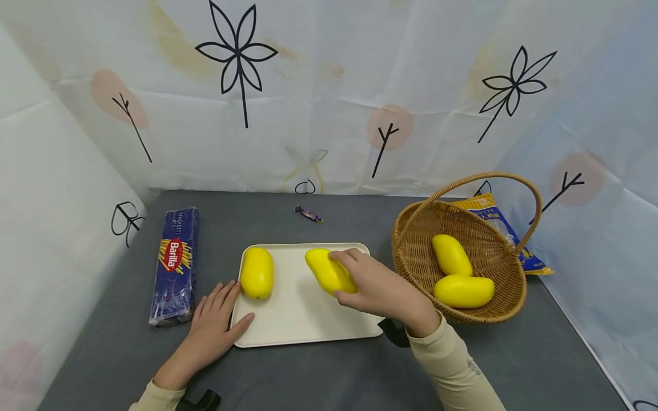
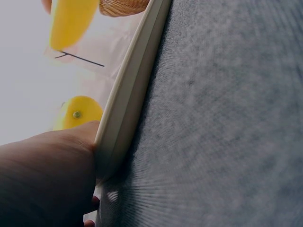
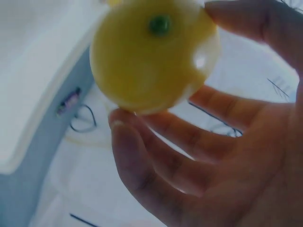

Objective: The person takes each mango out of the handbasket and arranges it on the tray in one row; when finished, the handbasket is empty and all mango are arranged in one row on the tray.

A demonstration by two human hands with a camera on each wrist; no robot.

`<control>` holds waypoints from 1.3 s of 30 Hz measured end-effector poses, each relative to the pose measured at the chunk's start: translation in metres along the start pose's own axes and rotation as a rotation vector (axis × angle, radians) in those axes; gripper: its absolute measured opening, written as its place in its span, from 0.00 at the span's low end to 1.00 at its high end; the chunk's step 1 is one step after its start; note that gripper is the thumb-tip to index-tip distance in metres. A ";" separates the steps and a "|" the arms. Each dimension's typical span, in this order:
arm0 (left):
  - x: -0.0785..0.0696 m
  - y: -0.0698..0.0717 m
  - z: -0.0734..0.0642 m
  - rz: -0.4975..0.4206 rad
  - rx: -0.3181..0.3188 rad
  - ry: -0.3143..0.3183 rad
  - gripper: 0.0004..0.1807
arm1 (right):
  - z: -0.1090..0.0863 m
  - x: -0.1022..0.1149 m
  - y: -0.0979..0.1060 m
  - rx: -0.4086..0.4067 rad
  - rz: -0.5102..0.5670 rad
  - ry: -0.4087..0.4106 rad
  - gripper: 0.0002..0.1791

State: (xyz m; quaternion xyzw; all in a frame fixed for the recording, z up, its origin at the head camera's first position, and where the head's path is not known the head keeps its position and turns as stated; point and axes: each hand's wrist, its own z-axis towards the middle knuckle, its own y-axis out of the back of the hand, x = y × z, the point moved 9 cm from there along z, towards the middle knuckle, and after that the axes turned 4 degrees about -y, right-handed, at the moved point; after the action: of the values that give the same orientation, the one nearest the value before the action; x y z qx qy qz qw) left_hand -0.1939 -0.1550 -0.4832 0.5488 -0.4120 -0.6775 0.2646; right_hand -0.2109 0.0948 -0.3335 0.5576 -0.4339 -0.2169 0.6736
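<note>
A cream tray (image 1: 303, 328) lies on the grey table. My right hand (image 1: 377, 288) grips a yellow mango (image 1: 329, 271) above the tray's right half, thumb on one side and fingers on the other. In the right wrist view, the green stem spot of that mango (image 3: 142, 61) faces the camera. Another yellow mango (image 1: 257, 273) lies at the tray's left end. With fingers extended, my left hand (image 1: 213, 328) rests at the tray's left edge, its thumb over the rim. The left wrist view shows this hand against the tray's side wall (image 2: 128, 94).
To the right stands a wicker basket (image 1: 411, 257) with a tall handle and two yellow mangoes (image 1: 452, 257) inside. Behind it leans a blue and yellow packet (image 1: 534, 262). A blue Barilla spaghetti pack (image 1: 175, 285) lies at the left. A purple wrapped candy (image 1: 309, 214) sits beyond the tray.
</note>
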 end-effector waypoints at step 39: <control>0.001 -0.001 0.001 0.036 -0.005 -0.002 0.43 | 0.076 0.001 -0.093 -0.021 0.206 -0.234 0.39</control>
State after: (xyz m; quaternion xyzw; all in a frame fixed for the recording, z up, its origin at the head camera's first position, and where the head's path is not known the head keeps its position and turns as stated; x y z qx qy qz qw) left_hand -0.1951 -0.1551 -0.4845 0.5402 -0.4203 -0.6741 0.2776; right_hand -0.2553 0.0249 -0.4205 0.4740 -0.5622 -0.2145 0.6428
